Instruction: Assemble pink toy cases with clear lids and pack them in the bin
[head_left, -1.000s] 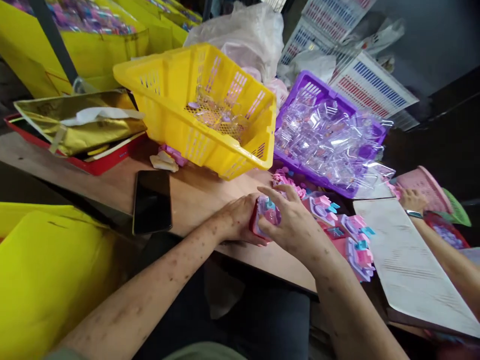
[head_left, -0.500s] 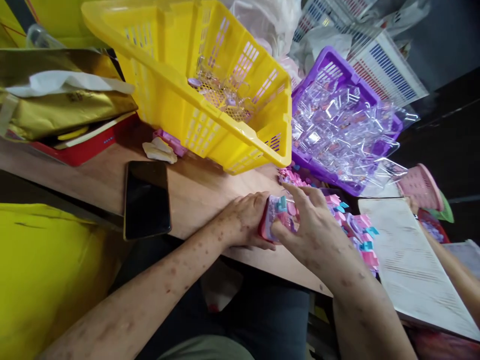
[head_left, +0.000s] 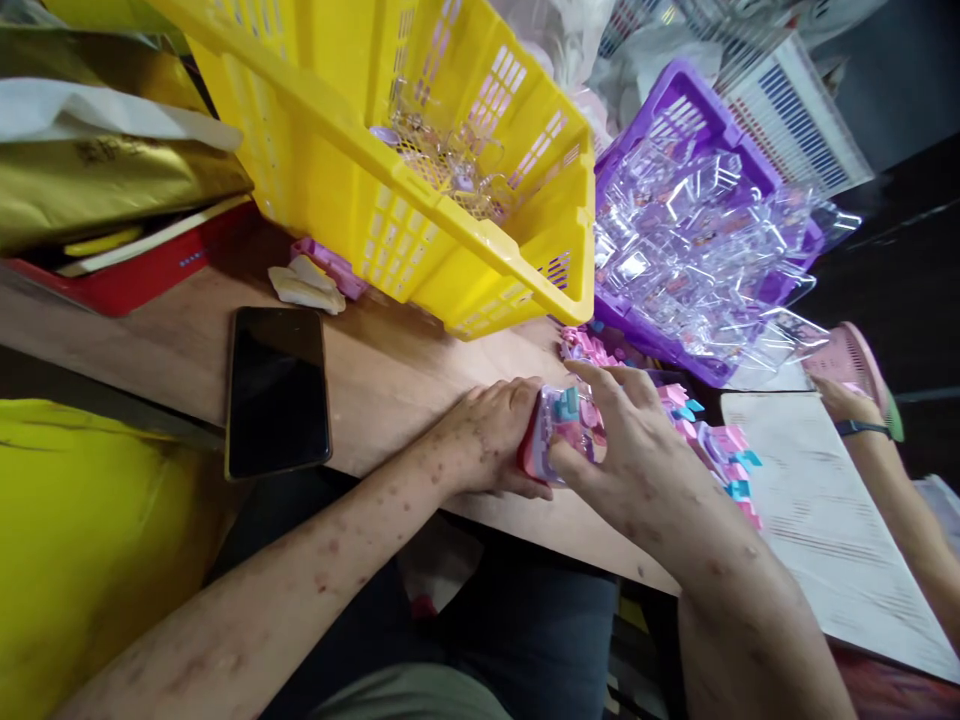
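Observation:
Between my hands, at the table's front edge, is a small clear plastic case [head_left: 546,432] with a red base and pink, lilac and teal pieces inside. My left hand [head_left: 499,435] is wrapped round its base from the left. With thumb and fingers on its clear front, my right hand [head_left: 626,440] grips the same case from the right. Just beyond and under my right hand lies a heap of small pink, lilac and teal plastic pieces [head_left: 724,450]. Some of the case is hidden by my fingers.
A yellow basket [head_left: 480,240] with a few clear parts stands behind my hands. Beside it a purple basket [head_left: 660,350] is piled with clear plastic cases. A black phone [head_left: 277,390] lies at left. At right are a white board [head_left: 817,500] and another person's arm [head_left: 870,430].
The view has shifted slightly, so the baskets and phone sit a little differently. Both hands keep the case in nearly the same place. The other person's hand at right has come further into sight.

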